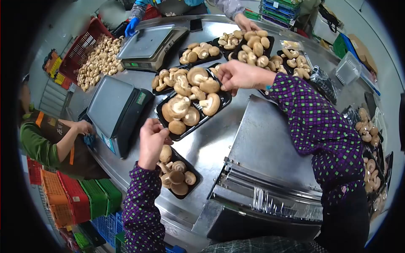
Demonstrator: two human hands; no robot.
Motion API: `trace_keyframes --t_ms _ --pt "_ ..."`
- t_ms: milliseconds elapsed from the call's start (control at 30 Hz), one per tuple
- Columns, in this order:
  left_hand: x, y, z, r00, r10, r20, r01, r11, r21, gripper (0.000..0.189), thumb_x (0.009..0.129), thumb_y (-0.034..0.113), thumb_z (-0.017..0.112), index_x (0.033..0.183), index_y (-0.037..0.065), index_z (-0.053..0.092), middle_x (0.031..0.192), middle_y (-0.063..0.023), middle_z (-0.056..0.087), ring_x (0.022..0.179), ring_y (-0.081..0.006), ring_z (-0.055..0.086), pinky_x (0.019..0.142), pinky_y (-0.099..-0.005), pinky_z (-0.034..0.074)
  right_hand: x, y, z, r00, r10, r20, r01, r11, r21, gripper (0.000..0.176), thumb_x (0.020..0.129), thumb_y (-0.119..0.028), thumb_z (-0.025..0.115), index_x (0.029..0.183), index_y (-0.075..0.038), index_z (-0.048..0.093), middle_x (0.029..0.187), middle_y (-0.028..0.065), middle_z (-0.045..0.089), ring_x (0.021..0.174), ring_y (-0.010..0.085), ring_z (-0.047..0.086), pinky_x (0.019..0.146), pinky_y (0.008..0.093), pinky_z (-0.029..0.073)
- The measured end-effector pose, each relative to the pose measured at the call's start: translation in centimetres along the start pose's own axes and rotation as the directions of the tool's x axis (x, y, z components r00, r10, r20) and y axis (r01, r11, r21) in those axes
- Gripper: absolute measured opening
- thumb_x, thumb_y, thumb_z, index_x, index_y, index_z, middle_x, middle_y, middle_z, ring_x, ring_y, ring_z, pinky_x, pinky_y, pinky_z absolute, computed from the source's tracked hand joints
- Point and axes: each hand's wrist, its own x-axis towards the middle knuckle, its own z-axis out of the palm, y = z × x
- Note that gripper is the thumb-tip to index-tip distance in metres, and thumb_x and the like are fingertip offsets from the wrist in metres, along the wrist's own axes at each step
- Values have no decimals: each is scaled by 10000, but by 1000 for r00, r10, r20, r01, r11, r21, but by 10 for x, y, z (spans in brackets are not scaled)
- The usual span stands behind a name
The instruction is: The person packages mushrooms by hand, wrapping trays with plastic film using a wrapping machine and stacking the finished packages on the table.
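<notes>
A black tray heaped with brown mushrooms [192, 99] is held at both ends in the middle of the view. My left hand [152, 141] pinches its lower left corner. My right hand [244, 76] grips its upper right side with thumb and fingers. Just below my left hand, a smaller black tray of mushrooms [177, 175] lies on the metal table [219, 143]. Behind the held tray are more mushroom-filled trays [200, 52], one partly covered by it.
Two scales [112, 105] [147, 48] stand left, near a loose mushroom pile [99, 61] and red crate [80, 46]. A film-wrapping machine [270, 181] is in front. Co-workers' hands [85, 127] [247, 23] show left and at the back. Wrapped trays [371, 168] lie right.
</notes>
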Motion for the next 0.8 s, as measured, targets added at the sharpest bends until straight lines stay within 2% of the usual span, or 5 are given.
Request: trace_keyframes --t_ms 300,667,700,767,800 --pt "-72 73 75 875 96 475 -90 995 -35 280 768 -46 522 1029 -116 451 719 -87 547 519 -140 561 462 -260 524 -244 -35 20 877 123 -465 -105 992 64 137 749 15 581 870 23 518 646 30 556 506 84 532 450 222 431" --pt "-112 58 216 667 31 745 -336 905 263 311 763 8 559 1035 -136 509 800 -151 607 544 -158 575 418 -247 476 -413 26 107 456 487 -745 -316 871 376 123 752 -26 601 813 62 541 644 87 579 526 134 574 457 264 468" --pt "-107 47 212 686 210 697 -481 850 217 287 749 38 574 998 -100 543 765 -164 618 596 -224 601 504 -309 490 -423 30 112 452 484 -749 -308 873 378 123 752 -26 601 813 62 541 644 87 579 526 134 574 457 264 468" --pt "-130 51 188 587 584 561 -789 568 234 262 744 114 602 958 -36 583 773 -205 629 737 -342 619 681 -392 484 -451 43 119 443 -16 -897 -346 920 -187 191 773 -116 619 840 60 584 697 117 616 563 170 588 549 305 490" --pt "-141 52 169 522 686 506 -852 447 273 224 772 156 600 897 -30 600 708 -188 627 684 -349 617 636 -395 486 -470 23 127 404 93 -910 -469 875 -119 272 786 -234 625 847 32 622 717 136 635 599 203 603 602 341 482"
